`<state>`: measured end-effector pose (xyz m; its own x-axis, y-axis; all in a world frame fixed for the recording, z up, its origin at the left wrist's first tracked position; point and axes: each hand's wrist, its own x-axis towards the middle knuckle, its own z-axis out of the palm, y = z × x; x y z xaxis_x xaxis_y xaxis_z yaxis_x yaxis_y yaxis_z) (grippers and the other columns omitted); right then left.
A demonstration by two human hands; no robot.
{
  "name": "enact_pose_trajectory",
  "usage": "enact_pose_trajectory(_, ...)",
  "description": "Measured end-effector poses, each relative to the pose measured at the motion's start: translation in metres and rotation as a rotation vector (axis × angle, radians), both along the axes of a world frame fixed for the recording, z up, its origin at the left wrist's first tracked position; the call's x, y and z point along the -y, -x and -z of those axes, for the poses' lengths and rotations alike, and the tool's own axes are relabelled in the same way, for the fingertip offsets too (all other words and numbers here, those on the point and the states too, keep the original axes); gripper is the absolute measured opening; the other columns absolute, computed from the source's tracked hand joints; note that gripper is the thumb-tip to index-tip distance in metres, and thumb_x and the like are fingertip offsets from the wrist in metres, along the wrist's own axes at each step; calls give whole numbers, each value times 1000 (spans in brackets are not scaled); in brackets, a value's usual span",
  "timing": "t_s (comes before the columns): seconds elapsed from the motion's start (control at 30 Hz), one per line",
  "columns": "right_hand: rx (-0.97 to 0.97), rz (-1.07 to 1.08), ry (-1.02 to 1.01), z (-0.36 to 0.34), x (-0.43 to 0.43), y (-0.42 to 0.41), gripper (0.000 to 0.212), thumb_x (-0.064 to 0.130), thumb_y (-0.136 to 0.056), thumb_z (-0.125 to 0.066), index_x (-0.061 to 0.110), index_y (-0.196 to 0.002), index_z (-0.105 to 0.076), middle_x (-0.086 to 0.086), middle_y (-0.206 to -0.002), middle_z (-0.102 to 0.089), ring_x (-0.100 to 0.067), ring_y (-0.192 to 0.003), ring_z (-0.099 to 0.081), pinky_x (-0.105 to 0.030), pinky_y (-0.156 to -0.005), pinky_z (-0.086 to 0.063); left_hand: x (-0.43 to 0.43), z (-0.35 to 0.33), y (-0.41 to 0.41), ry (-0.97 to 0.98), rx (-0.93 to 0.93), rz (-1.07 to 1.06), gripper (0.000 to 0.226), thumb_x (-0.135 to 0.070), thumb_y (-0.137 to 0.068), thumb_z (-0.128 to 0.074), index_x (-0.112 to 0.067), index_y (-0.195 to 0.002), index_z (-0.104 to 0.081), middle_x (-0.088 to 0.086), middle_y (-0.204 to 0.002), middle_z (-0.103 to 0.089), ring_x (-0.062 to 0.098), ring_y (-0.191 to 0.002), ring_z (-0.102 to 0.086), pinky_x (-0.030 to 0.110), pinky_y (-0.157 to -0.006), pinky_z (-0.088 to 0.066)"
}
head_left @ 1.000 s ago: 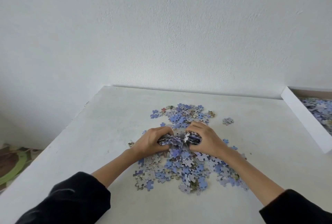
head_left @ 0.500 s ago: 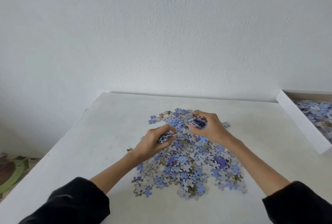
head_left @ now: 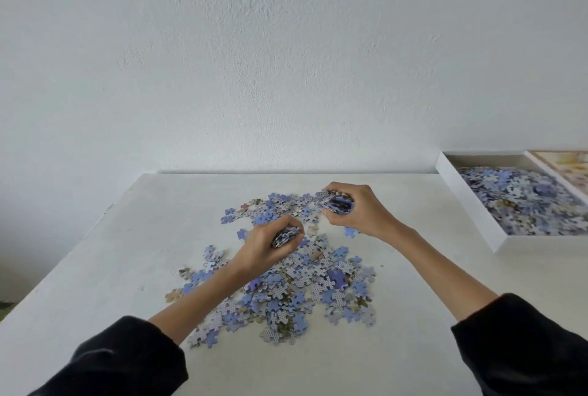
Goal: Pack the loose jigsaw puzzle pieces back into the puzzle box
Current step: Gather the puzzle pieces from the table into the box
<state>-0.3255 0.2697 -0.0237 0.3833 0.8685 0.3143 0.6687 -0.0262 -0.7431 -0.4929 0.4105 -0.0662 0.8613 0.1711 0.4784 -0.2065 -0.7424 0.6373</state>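
- We judge the task to be about half done: the puzzle box [head_left: 467, 201] at the right edge of the frame already holds a thick layer of packed pieces [head_left: 525, 201], but a broad pile of loose pieces [head_left: 286, 294] lies on the table [head_left: 127, 268] at lower centre
- Our left hand [head_left: 264, 249] is curled round a small handful just above the pile, at centre frame
- Our right hand [head_left: 362, 212] is clamped on a bigger handful, up and right of the left hand and nearer the box
- We see only tabletop between the right hand and the box's white near wall, so we judge the carry across has open room
- The table's left edge runs near the outlying pieces at lower left, where a careless sweep could push some over
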Motion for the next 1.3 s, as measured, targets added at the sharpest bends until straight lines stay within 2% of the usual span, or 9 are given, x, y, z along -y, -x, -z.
enact_pose_trajectory(0.27, 20, 74, -81, -19, 69, -55, 16, 6, -77, -69, 16, -85, -60, -6, -81, -66, -6, -70, -56, -15, -66, -42, 61, -25, -70, -8, 20, 82, 3, -25, -92, -53, -25, -95, -55, -19, -75, -58, 3, -58, -52, 15, -56, -40)
enact_pose_trajectory(0.4, 17, 143, -101, -22, 110, -98, 12, 6, -78, -68, 7, -87, -60, -12, -80, -65, -11, -69, -53, -19, -66, -42, 98, -36, -115, 41, -16, 110, 16, -16, -93, -55, -32, -94, -52, -16, -65, -57, 4, -50, -52, 15, -51, -43)
enact_pose_trajectory(0.57, 29, 217, -103, -27, 161, -156, 15, 6, -79, -68, 7, -93, -63, -13, -85, -66, -9, -73, -54, -15, -68, -42, 147, -41, -186, 80, -14, 154, 6, -13, -92, -55, -19, -90, -55, -13, -63, -53, 4, -47, -50, 16, -52, -44)
enact_pose_trajectory(0.73, 105, 306, -82, -27, 205, -215, 24, 9, -79, -70, 19, -96, -57, 11, -84, -61, 7, -71, -55, -7, -67, -38, 197, -39, -258, 64, -7, 267, 6, -15, -93, -55, -11, -94, -58, -15, -70, -55, 3, -54, -52, 17, -54, -45)
enact_pose_trajectory(0.83, 143, 375, -55, -20, 224, -247, 32, 13, -77, -72, 15, -106, -60, 11, -87, -58, 7, -77, -52, -4, -71, -38, 224, -35, -296, 7, 10, 337, 10, -15, -93, -55, -8, -96, -60, -2, -84, -63, 9, -72, -57, 26, -67, -48)
enact_pose_trajectory(0.93, 202, 389, -28, -7, 236, -279, 28, 22, -76, -74, 16, -101, -62, 5, -91, -61, -12, -83, -57, -27, -79, -45, 242, -30, -328, -40, 0, 389, 12, -15, -93, -55, -6, -99, -60, -4, -93, -63, 7, -83, -58, 22, -78, -46)
enact_pose_trajectory(1.03, 218, 353, -8, 6, 243, -304, 22, 21, -75, -74, 24, -95, -63, 1, -94, -64, -16, -91, -58, -34, -82, -46, 248, -24, -350, -56, -38, 394, 14, -15, -94, -54, -6, -101, -60, -3, -98, -63, 8, -89, -58, 23, -83, -45)
enact_pose_trajectory(1.13, 187, 358, -1, 14, 246, -315, 28, 15, -73, -74, 26, -96, -63, 5, -98, -65, -13, -97, -59, -29, -86, -46, 245, -16, -362, -64, -62, 384, 14, -17, -93, -56, -6, -101, -61, -2, -99, -65, 9, -89, -59, 25, -83, -46)
enact_pose_trajectory(1.3, 101, 332, -44, 19, 244, -321, 26, 24, -77, -71, 24, -101, -63, 12, -97, -65, 3, -94, -59, -9, -85, -42, 238, -6, -367, -130, -47, 357, 19, -27, -89, -60, -13, -102, -63, 0, -101, -64, 14, -91, -60, 36, -83, -49)
